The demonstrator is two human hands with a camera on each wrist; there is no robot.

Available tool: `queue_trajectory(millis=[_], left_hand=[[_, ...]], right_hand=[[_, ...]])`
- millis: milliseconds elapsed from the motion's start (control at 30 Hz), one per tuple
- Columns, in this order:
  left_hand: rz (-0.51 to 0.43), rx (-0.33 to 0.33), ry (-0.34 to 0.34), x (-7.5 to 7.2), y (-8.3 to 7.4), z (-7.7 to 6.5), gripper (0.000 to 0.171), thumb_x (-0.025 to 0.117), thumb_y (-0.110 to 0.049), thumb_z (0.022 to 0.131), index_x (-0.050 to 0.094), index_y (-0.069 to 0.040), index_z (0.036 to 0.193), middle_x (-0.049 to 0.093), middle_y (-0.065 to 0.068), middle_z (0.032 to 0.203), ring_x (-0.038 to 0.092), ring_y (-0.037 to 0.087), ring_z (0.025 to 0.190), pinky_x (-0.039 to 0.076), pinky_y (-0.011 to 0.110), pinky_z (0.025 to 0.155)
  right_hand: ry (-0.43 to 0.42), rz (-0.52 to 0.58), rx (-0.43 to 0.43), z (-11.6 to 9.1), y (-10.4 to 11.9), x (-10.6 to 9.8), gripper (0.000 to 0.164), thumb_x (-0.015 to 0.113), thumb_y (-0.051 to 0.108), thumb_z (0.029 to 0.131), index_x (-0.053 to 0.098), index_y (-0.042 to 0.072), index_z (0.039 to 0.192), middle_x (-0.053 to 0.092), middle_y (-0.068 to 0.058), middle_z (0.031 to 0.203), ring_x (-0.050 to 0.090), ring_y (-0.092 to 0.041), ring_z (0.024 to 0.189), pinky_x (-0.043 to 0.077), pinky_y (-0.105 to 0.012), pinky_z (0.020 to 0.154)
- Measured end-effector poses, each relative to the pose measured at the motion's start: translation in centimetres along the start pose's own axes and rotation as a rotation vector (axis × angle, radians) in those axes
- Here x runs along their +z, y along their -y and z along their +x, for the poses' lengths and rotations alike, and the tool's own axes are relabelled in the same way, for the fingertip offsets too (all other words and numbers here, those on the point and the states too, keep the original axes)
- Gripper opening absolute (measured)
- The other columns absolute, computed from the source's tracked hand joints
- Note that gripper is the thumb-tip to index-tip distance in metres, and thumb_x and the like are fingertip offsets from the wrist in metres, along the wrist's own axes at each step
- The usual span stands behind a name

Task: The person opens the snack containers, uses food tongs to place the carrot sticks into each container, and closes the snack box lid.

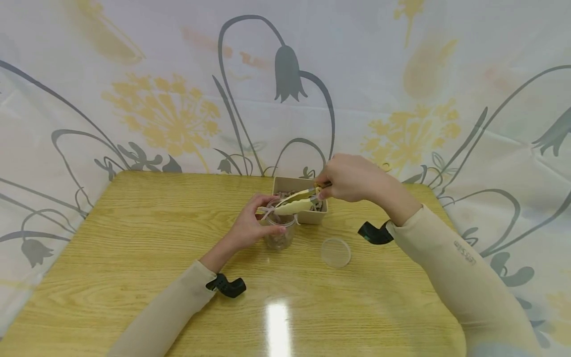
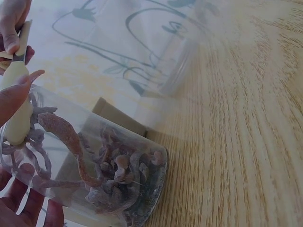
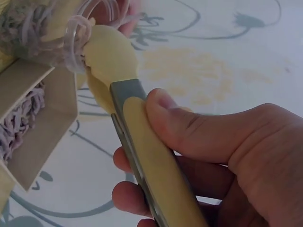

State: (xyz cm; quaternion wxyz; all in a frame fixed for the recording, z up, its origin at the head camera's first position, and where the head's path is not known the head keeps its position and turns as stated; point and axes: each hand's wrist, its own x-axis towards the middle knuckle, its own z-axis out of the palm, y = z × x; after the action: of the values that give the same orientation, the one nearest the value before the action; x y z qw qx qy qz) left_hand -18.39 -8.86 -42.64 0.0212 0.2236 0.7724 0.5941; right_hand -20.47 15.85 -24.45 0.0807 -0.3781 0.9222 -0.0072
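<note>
A clear jar (image 1: 279, 237) stands on the table, partly filled with dried, twisted brownish-grey strips (image 2: 113, 179). My left hand (image 1: 252, 223) holds it around the upper side, thumb on one side and fingers on the other. In my right hand (image 1: 350, 177) I grip a pair of tongs (image 3: 154, 165) with cream-coloured heads. Those heads are at the jar's mouth, with several strips around them, some sticking out past the rim. Just behind the jar sits a beige box (image 1: 314, 217) holding more of the same strips (image 3: 21, 118).
A round, translucent lid (image 1: 336, 253) lies on the wooden table (image 1: 156, 238), right of the jar. A flower-patterned cloth (image 1: 187, 89) hangs behind the table's far edge. Each wrist carries a black camera mount (image 1: 226, 286).
</note>
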Motion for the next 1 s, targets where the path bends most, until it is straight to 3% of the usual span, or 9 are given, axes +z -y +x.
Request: queue_trajectory(millis=[100,267,500,800,1000], left_hand=[[-0.007,0.006,-0.003,0.0,0.0,0.0,0.068,0.089,-0.018,0.077,0.057,-0.012,0.137,0.051,0.009,0.129,0.050,0.027,0.118,0.047,0.054,0.099],[-0.016,0.005,-0.010,0.0,-0.1,0.0,0.066,0.088,-0.017,0.077,0.058,-0.012,0.135,0.051,0.009,0.129,0.050,0.027,0.118,0.047,0.054,0.099],[-0.014,0.000,-0.009,0.1,0.0,0.0,0.066,0.088,-0.016,0.078,0.057,-0.010,0.136,0.051,0.009,0.129,0.050,0.027,0.118,0.049,0.051,0.098],[-0.006,-0.012,-0.002,0.1,0.0,0.0,0.068,0.088,-0.019,0.078,0.056,-0.011,0.137,0.050,0.008,0.129,0.050,0.027,0.119,0.049,0.052,0.097],[-0.011,-0.010,-0.005,0.1,0.0,0.0,0.068,0.088,-0.021,0.078,0.057,-0.012,0.137,0.051,0.007,0.128,0.049,0.027,0.120,0.048,0.053,0.098]], right_hand=[[0.025,-0.073,0.016,0.3,1.1,-0.6,0.007,0.077,0.027,0.089,0.075,0.025,0.082,0.065,0.007,0.076,0.054,-0.012,0.065,0.047,-0.034,0.057],[0.027,-0.161,0.030,0.7,2.4,-0.7,0.010,0.077,0.029,0.088,0.075,0.025,0.080,0.067,0.007,0.083,0.060,-0.014,0.072,0.053,-0.037,0.062],[0.031,-0.235,0.032,0.5,3.2,-0.3,0.008,0.076,0.031,0.090,0.077,0.024,0.092,0.066,0.004,0.087,0.063,-0.020,0.079,0.055,-0.040,0.063],[0.012,-0.237,0.039,0.6,3.6,-0.1,0.021,0.076,0.025,0.090,0.078,0.023,0.111,0.071,0.001,0.092,0.065,-0.021,0.080,0.056,-0.039,0.064],[-0.016,-0.315,0.019,0.9,4.2,0.4,0.020,0.080,0.025,0.086,0.079,0.023,0.106,0.068,0.001,0.085,0.065,-0.021,0.079,0.056,-0.040,0.060]])
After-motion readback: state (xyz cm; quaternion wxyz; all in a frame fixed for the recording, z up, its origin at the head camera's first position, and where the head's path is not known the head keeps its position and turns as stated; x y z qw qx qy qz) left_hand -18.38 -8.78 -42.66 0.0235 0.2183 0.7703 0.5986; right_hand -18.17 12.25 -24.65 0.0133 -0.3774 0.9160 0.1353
